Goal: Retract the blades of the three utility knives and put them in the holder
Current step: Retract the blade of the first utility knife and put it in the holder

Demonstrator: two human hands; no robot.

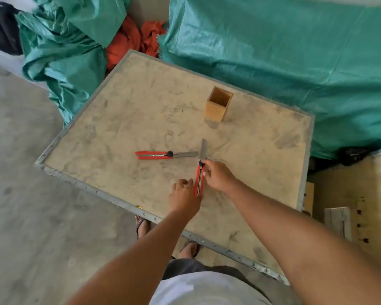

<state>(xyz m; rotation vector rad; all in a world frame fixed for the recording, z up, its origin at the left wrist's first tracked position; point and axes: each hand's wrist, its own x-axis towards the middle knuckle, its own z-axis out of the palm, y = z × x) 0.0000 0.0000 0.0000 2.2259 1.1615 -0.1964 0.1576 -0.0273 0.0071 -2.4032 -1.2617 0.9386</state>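
The surface [141, 119] is a flat, scuffed tan board, dusty and smudged, bound all round by a thin grey metal rim with small fasteners showing along the near edge. Most of it lies bare, with wide open room left and right of the things on it. Green woven tarpaulin [273, 51] crowds the far and right edges, a crumpled orange cloth [130, 42] sits past the far corner, and bare concrete floor [31, 194] lies off the left edge. The holder [218, 104], a square, open-topped wooden box with smooth walls, stands upright toward the far side, well apart from the knives. One red knife [156, 154] lies flat near the middle, its grey blade fully out and pointing right. A second red knife [199, 179] lies nearer the person, blade out and pointing away toward the holder. The right hand [218, 175] pinches this knife at its black slider knob, fingers closed on it; the left hand [185, 195] rests with fingers against the handle's tail end. Only two knives can be seen.
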